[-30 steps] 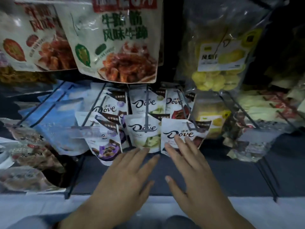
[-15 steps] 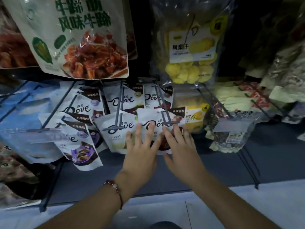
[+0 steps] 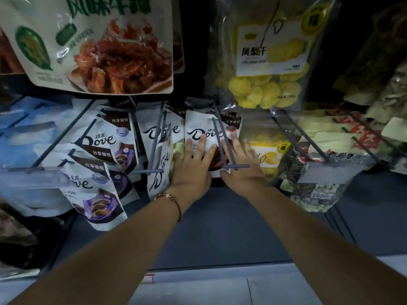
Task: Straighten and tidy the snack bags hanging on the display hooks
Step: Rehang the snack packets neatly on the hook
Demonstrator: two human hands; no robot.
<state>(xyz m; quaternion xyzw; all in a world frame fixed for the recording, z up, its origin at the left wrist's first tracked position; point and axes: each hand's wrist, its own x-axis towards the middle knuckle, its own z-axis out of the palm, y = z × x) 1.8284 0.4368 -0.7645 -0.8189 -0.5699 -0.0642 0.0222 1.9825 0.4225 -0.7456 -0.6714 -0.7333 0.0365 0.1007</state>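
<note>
White Dove bag (image 3: 203, 137) now pushed back along its hook (image 3: 222, 146) (both grips flat, released): left hand (image 3: 191, 166), right hand (image 3: 242, 164).

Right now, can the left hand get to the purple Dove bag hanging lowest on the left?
Probably yes. The left hand rests flat on the red Dove bag, holding nothing, and only open space lies between it and the purple Dove bag.

Left hand (image 3: 191, 166) and right hand (image 3: 241, 164) side by side, flat on a Dove bag (image 3: 203, 133) on the middle hook (image 3: 222, 142). More Dove bags (image 3: 103, 146) to the left. Above, meat snack bag (image 3: 99, 45) left of pineapple bag (image 3: 268, 53)
</note>
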